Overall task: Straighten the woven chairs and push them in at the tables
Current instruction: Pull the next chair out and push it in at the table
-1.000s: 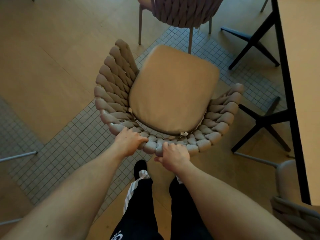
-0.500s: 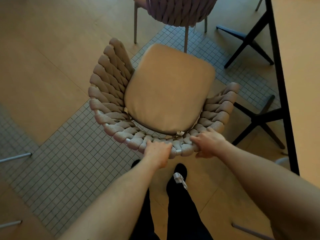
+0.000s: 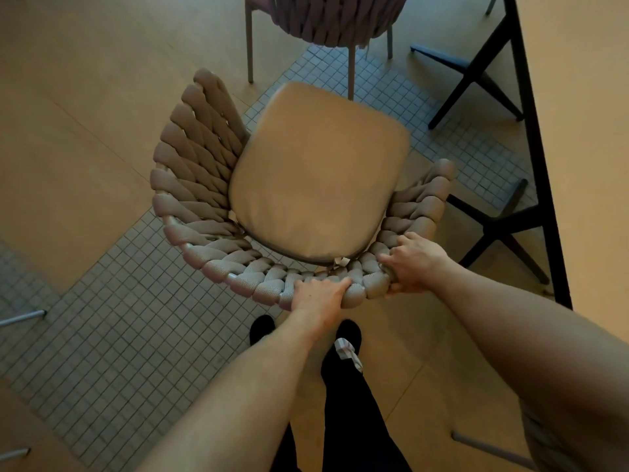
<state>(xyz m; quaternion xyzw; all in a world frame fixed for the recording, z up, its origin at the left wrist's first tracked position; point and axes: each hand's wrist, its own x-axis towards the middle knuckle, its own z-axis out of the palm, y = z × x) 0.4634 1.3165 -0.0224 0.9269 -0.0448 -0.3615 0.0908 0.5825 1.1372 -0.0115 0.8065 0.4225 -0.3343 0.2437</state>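
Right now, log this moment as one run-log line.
left hand: grips woven chair back rim | right hand: grips same rim | chair: angled, not under table

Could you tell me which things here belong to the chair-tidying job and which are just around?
Part of the job:
woven chair, gripped at its back rim by the left hand and the right hand
table on the right
second woven chair at the top

Just around:
tiled floor strip
black table legs
person's shoes
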